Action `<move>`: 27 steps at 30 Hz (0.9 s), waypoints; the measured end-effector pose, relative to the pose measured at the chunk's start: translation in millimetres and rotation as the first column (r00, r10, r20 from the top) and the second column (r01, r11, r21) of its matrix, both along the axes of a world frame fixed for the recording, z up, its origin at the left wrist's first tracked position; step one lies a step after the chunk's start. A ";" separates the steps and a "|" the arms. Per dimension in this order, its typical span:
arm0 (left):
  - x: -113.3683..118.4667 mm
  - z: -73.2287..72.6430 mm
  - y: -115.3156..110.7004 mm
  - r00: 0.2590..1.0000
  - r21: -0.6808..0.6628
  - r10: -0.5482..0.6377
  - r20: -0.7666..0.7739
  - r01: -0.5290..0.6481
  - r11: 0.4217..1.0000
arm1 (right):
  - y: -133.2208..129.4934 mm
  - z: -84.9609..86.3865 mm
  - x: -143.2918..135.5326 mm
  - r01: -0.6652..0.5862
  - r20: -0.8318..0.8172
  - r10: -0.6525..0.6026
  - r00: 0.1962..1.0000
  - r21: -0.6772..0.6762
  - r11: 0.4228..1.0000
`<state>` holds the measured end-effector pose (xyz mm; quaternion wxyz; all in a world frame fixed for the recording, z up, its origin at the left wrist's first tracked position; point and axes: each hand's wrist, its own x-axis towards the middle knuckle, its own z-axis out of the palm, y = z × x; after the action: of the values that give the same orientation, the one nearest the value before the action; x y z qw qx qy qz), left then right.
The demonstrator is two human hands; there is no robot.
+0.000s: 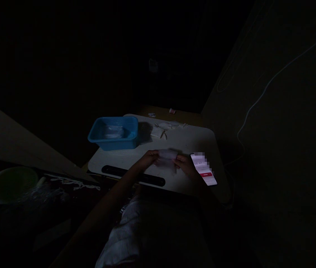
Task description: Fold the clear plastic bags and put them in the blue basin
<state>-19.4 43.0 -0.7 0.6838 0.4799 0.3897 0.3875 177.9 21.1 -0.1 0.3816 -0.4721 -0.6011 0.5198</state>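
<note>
Between my two hands, above the white table (131, 158), is a small pale folded sheet (167, 153); in the dim light I cannot tell if it is paper, cloth or plastic. My left hand (150, 158) pinches its left end. Fingers of my right hand (182, 163) are closed on its right end. A lit phone (204, 169) lies just right of my right hand. Beyond my hands, crumpled whitish pieces (158, 131) rest on the table. At the left stands a blue plastic basin (116, 144) with clear, plastic-looking packets (113, 131) inside.
A black slot-like strip (151, 179) runs along the table's near edge. Behind the table sits a small reddish-white spool-like item (171, 111). A white cable (269, 79) hangs along the right wall. At lower left is a green basket (14, 184). The surroundings are very dark.
</note>
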 end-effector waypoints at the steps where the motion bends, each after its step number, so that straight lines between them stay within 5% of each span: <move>1: -0.7 -0.4 0.9 1.000 -0.003 -0.006 -0.006 0.006 1.000 | -0.1 -1.1 0.4 0.015 0.003 -0.015 1.000 -0.002 1.000; 7: -3.5 -0.4 0.7 1.000 0.000 -0.027 -0.003 0.027 1.000 | -0.5 -3.8 2.2 0.057 -0.013 -0.057 0.998 0.018 0.998; 12: -3.0 2.1 -4.8 0.999 0.153 -0.039 -0.001 0.039 0.987 | -0.3 -0.5 -1.9 0.071 -0.042 -0.071 0.997 -0.005 0.997; 22: -1.4 -1.4 -5.0 0.995 0.190 0.016 -0.096 0.003 0.982 | -4.0 11.4 -10.1 0.136 0.284 -0.147 0.947 0.060 0.989; 27: -0.9 -2.1 -5.4 0.986 0.181 0.072 -0.148 -0.044 0.982 | 1.3 3.3 -14.8 0.114 0.164 -0.129 0.978 0.098 0.989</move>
<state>-20.4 37.6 -2.8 0.5945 0.5559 0.4192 0.4022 163.1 22.4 3.3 0.3803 -0.5334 -0.6238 0.4263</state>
